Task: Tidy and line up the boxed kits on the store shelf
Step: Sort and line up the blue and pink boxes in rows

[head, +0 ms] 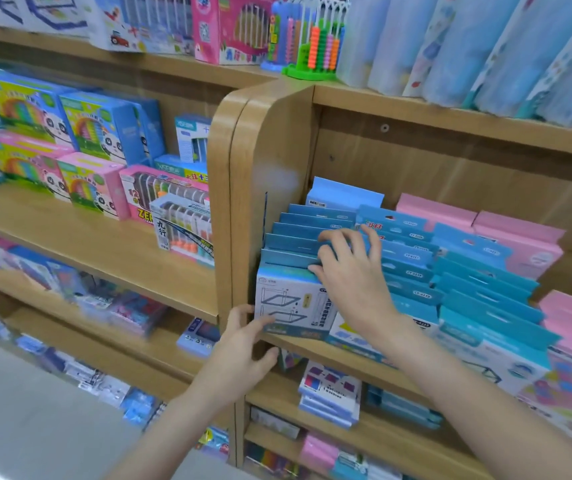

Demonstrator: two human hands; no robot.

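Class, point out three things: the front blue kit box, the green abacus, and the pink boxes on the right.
front blue kit box (288, 306): head view, printed front face.
green abacus (315, 53): head view, bead rows.
pink boxes (519, 237): head view, top flap.
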